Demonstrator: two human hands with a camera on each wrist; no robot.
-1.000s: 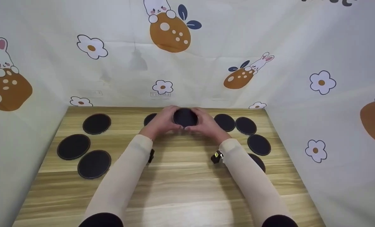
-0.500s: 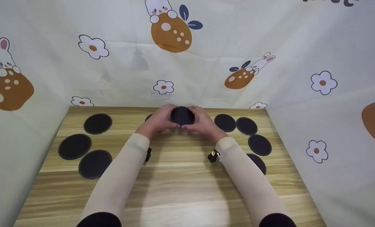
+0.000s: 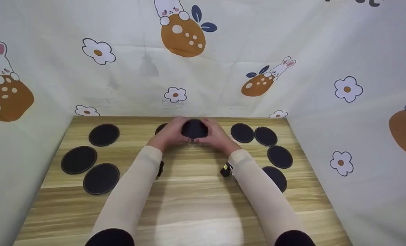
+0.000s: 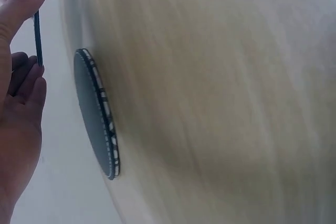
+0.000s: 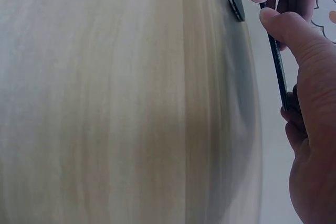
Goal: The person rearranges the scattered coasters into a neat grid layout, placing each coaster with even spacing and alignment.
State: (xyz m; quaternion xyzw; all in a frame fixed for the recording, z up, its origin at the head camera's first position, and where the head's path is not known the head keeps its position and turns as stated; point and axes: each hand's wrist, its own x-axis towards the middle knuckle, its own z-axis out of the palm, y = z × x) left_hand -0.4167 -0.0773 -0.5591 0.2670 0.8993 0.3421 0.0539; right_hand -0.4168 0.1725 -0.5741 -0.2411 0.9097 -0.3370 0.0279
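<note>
Black disc (image 3: 194, 130) held above the far middle of the table (image 3: 196, 191), its broad face turned up toward my head view; being round, it gives me no long axis. My wrist feeds show it edge-on, roughly level. I see the left hand (image 3: 172, 132) curled on its left rim and the right hand (image 3: 216, 135) on its right, thumbs close together at the near edge. Dark lettering (image 3: 355, 1) high on the wall cloth (image 3: 220, 75) is cut off; I can't read it. Three matching discs (image 3: 79, 159) lie left, four more discs (image 3: 280, 156) right, and another disc (image 3: 160, 127) shows partly behind the left hand.
</note>
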